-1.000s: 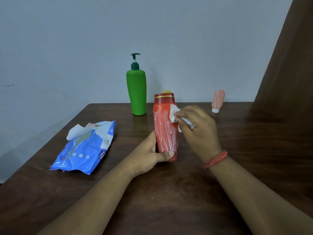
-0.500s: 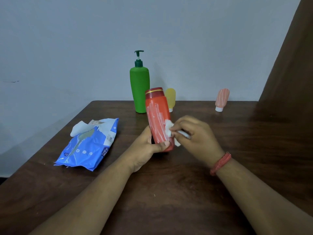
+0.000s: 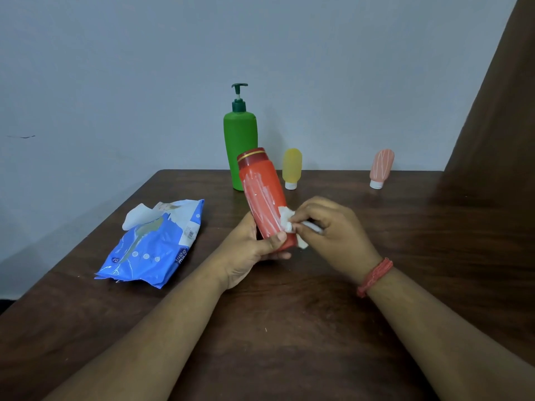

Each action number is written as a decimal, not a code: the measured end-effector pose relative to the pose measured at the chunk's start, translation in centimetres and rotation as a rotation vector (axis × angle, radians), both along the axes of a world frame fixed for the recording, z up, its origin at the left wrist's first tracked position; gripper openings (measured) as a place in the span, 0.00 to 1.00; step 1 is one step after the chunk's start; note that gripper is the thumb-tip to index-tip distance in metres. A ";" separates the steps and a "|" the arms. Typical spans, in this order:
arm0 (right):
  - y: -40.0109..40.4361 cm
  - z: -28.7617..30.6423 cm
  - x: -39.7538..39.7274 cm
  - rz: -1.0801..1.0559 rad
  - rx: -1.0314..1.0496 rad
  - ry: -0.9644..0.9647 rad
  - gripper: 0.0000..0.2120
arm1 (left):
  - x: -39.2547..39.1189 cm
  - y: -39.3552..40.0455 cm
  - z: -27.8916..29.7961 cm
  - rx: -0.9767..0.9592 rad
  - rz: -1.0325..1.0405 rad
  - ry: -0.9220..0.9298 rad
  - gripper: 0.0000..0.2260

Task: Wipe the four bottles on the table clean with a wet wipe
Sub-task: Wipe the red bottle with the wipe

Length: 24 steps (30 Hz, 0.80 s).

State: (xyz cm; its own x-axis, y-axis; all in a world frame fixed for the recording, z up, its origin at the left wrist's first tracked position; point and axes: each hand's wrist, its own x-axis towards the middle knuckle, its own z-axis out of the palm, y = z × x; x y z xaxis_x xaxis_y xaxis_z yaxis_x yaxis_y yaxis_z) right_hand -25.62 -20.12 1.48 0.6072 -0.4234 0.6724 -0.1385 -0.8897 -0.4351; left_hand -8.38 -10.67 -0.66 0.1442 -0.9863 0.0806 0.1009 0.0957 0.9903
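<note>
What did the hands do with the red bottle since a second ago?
The left hand tipped the red bottle from upright so its top leans left. The right hand slid the wet wipe from near the cap down to the lower part. Both hands kept their grip. The green bottle, yellow bottle, pink bottle and wipes pack stayed put.

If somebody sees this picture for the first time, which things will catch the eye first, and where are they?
At the centre, the left hand holds a tilted red bottle streaked with white, while the right hand presses a wet wipe to its lower side. Behind it stands a tall green pump bottle, and a blue wipes pack lies on the table at left.
</note>
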 end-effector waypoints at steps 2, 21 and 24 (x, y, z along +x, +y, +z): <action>0.1 0.1 0.1 -0.031 -0.015 -0.029 0.04 | -0.3 0.0 0.2 0.004 -0.026 0.008 0.29; 0.3 0.2 0.0 -0.082 -0.044 0.057 0.04 | -0.3 -0.2 0.1 -0.005 -0.005 0.118 0.30; 0.2 0.3 -0.3 0.040 -0.023 0.151 0.03 | -0.2 -0.2 0.0 -0.010 0.010 0.133 0.30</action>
State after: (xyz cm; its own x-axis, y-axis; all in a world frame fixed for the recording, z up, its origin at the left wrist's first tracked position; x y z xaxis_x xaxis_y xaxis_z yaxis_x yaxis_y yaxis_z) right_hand -25.90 -19.89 1.82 0.7180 -0.3822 0.5817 -0.1651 -0.9054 -0.3912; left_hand -8.56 -10.83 -0.66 0.1643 -0.9839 0.0697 0.2301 0.1069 0.9673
